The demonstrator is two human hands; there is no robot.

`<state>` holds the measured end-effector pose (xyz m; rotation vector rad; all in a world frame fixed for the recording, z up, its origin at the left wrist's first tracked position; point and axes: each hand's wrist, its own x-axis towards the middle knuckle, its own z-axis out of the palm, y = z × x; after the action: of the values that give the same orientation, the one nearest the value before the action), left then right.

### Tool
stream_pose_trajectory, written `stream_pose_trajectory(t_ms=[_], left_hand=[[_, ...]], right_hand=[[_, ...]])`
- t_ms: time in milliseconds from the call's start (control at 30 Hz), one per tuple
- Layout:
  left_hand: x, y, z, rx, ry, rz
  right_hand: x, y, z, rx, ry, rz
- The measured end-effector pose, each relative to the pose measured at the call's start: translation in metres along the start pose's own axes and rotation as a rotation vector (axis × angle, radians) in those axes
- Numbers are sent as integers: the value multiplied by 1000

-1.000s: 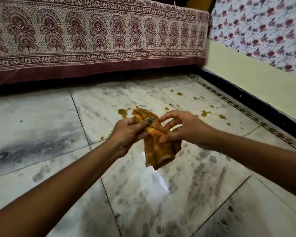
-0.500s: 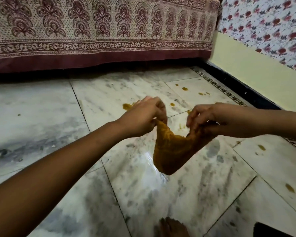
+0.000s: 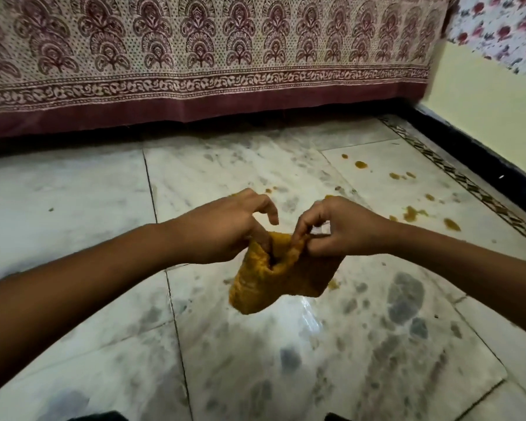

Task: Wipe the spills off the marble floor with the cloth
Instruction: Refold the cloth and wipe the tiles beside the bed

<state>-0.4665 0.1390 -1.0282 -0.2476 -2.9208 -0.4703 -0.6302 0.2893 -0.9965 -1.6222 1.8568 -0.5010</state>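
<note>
One cloth [image 3: 280, 278]: mustard-yellow, stained, hanging bunched above the marble floor [image 3: 316, 360], its top edge being pinched by left hand [image 3: 225, 229] and right hand [image 3: 343, 229]. Several spills [image 3: 412, 214]: yellow-brown blots lying scattered on the far-right tiles.

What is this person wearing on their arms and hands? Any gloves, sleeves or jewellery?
Nothing that shows. The left hand and right hand are bare, with no gloves and no rings visible. The left forearm and right forearm are bare to the picture's edge: no sleeve, watch or bangle in view. Whether the nails are painted cannot be told.
</note>
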Motion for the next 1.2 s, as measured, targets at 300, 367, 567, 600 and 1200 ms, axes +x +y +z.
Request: stream_pose_trajectory(t_ms=[300, 367, 567, 600, 1200], left_hand=[[48, 3, 3, -417, 23, -519], [65, 6, -1, -456, 97, -541], [83, 0, 15, -725, 210, -610], [83, -4, 19, -716, 212, -607], [64, -93, 197, -251, -176, -478]], right_hand=[[-4, 45, -41, 74, 132, 56], [-8, 55, -48, 91, 128, 77], [-3, 68, -60, 145, 97, 185], [-1, 69, -60, 81, 65, 213], [27, 142, 204, -290, 309, 892]])
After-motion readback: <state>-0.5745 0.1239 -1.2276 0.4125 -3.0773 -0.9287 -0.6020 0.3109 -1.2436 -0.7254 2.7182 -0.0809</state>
